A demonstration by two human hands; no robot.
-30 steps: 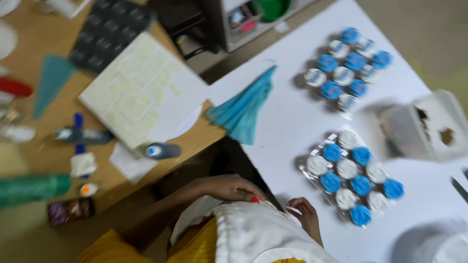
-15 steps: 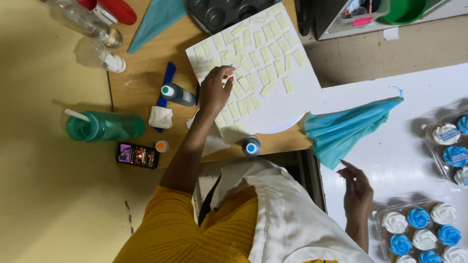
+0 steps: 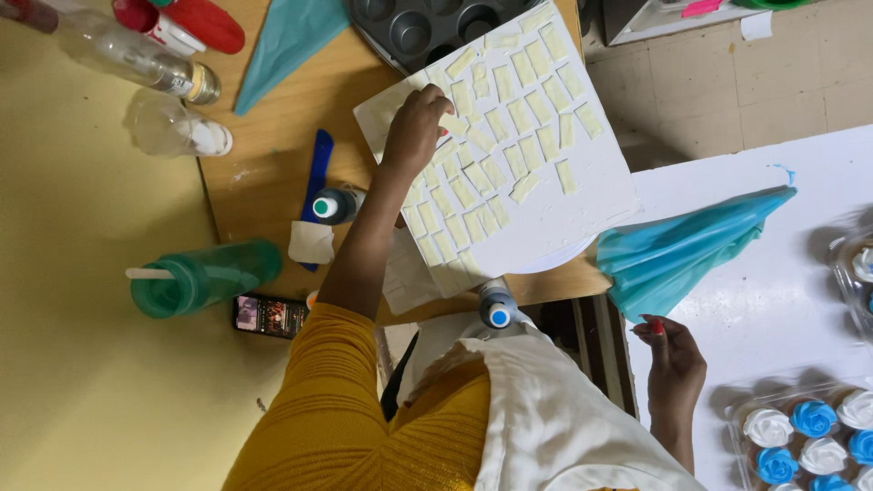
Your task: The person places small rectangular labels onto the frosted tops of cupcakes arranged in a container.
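The left hand (image 3: 416, 127) reaches onto the white board (image 3: 591, 195) on the wooden table (image 3: 273, 164), fingers pinched narrow on one of the pale strips (image 3: 452, 123) laid in rows across it, near the board's upper left edge. The right hand (image 3: 673, 364) hangs loosely curled and holding nothing at the edge of the white table (image 3: 773, 300), just below the blue piping bag (image 3: 682, 250). A small bottle with a blue cap (image 3: 496, 307) stands by the board's lower edge, cupcakes (image 3: 809, 432) sitting lower right.
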